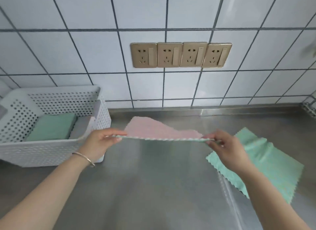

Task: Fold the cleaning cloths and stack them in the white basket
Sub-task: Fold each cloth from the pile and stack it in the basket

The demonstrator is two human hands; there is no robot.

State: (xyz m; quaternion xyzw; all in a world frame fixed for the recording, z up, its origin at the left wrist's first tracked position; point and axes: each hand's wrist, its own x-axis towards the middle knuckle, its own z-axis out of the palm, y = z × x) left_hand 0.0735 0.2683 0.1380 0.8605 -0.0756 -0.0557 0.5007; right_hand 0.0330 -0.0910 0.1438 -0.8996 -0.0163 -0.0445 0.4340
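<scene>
A pink cloth (159, 128) with a scalloped edge is stretched flat in the air above the steel counter. My left hand (100, 142) pinches its near left corner and my right hand (225, 147) pinches its near right corner. The far part of the cloth sags toward the wall. A green cloth (266, 163) lies unfolded on the counter to the right, partly under my right forearm. The white perforated basket (51, 152) stands at the left, with a folded green cloth (53, 127) lying inside it.
The steel counter (153, 187) runs to a white tiled wall with a row of gold sockets (181, 55). A metal rack's corner (310, 106) shows at the far right edge.
</scene>
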